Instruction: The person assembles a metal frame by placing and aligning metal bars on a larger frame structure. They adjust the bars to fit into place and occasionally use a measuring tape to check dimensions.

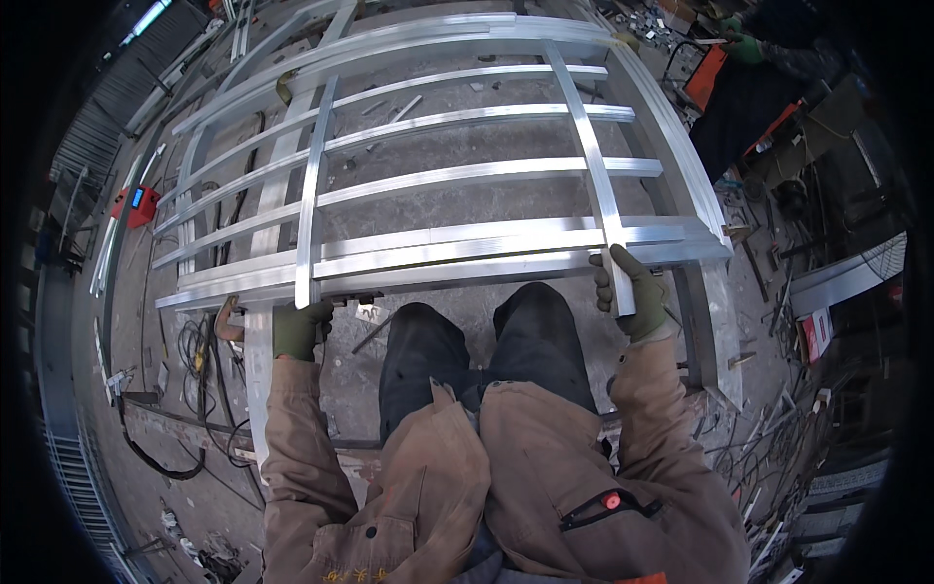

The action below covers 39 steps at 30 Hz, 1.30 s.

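A silvery metal grille [467, 174] of several long bars, joined by two crosspieces, lies over a larger metal frame [681, 156]. My left hand [300, 329], in a green glove, is closed round the near end of the left crosspiece [310, 209]. My right hand [632, 292], gloved alike, grips the near end of the right crosspiece [591, 156], with fingers curled on its left side. Parts of my left fingers are hidden beneath the bar. Both crosspiece ends stick out past the nearest long bar.
A red device with a small screen [136, 206] stands at the left. Cables [199, 360] and scraps litter the concrete floor. At the far right, another person's green-gloved hand [744, 49] is near an orange panel [705, 78]. A curved metal sheet [846, 277] lies at the right.
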Each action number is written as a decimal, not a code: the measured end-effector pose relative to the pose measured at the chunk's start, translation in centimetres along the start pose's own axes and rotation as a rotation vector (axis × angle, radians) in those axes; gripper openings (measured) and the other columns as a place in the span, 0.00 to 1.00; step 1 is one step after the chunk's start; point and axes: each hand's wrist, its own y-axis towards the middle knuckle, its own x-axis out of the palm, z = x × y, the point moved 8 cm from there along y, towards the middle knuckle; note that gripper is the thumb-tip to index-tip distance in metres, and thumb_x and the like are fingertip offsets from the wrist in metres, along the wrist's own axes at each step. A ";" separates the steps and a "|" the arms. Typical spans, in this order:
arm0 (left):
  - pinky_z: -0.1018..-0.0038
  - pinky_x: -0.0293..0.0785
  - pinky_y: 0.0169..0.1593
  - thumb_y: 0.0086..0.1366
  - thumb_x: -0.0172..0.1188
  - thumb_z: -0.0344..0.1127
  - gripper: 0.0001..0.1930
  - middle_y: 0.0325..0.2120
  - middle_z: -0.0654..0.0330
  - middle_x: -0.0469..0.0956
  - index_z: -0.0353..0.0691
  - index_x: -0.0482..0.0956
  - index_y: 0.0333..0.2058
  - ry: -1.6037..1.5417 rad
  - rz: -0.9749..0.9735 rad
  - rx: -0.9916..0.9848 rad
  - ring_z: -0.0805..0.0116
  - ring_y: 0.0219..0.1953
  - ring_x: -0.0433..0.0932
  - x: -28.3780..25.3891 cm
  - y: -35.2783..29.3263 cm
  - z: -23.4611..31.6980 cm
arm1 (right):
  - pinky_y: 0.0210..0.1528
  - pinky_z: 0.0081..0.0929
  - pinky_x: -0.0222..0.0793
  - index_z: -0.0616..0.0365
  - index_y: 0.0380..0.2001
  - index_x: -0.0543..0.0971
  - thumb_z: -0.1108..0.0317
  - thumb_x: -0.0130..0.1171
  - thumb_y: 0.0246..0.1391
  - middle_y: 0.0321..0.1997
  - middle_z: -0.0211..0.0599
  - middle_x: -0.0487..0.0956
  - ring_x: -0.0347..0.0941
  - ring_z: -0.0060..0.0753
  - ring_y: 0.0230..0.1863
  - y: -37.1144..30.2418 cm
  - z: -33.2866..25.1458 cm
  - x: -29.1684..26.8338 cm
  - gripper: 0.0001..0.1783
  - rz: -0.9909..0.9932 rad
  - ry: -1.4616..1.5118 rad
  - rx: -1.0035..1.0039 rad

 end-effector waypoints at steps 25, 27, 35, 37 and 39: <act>0.68 0.77 0.26 0.58 0.87 0.43 0.18 0.22 0.57 0.87 0.31 0.94 0.33 0.098 0.075 -0.001 0.69 0.21 0.83 -1.9 -0.3 0.4 | 0.21 0.23 0.75 0.55 0.57 0.86 0.38 0.60 0.83 0.30 0.23 0.85 0.80 0.20 0.22 -0.2 -0.5 -2.0 0.29 -0.001 0.028 0.054; 0.67 0.79 0.28 0.58 0.87 0.42 0.18 0.25 0.56 0.89 0.31 0.94 0.34 0.086 0.060 -0.031 0.68 0.23 0.85 -1.8 -0.8 0.8 | 0.25 0.27 0.77 0.57 0.59 0.87 0.37 0.61 0.82 0.32 0.26 0.88 0.82 0.24 0.24 0.4 -0.7 -3.3 0.31 -0.054 -0.022 0.056; 0.66 0.82 0.31 0.57 0.87 0.44 0.19 0.27 0.56 0.91 0.33 0.95 0.36 0.186 0.072 -0.056 0.67 0.25 0.87 -2.8 -0.5 1.0 | 0.23 0.26 0.77 0.58 0.59 0.87 0.39 0.61 0.82 0.31 0.28 0.86 0.81 0.25 0.22 0.7 1.1 -2.9 0.30 0.032 0.064 -0.015; 0.66 0.81 0.29 0.57 0.87 0.44 0.18 0.24 0.57 0.89 0.34 0.94 0.34 0.267 0.097 -0.061 0.67 0.23 0.85 -2.4 0.4 0.8 | 0.22 0.26 0.75 0.57 0.58 0.87 0.40 0.61 0.82 0.30 0.28 0.85 0.79 0.25 0.21 -0.7 1.2 -3.2 0.29 0.007 0.099 -0.011; 0.67 0.77 0.26 0.62 0.81 0.42 0.14 0.22 0.59 0.86 0.35 0.92 0.33 0.232 0.126 -0.010 0.67 0.21 0.83 -4.3 1.1 -0.7 | 0.24 0.28 0.73 0.59 0.59 0.87 0.41 0.62 0.82 0.30 0.31 0.84 0.78 0.27 0.22 0.4 1.2 -3.4 0.29 0.024 0.134 0.028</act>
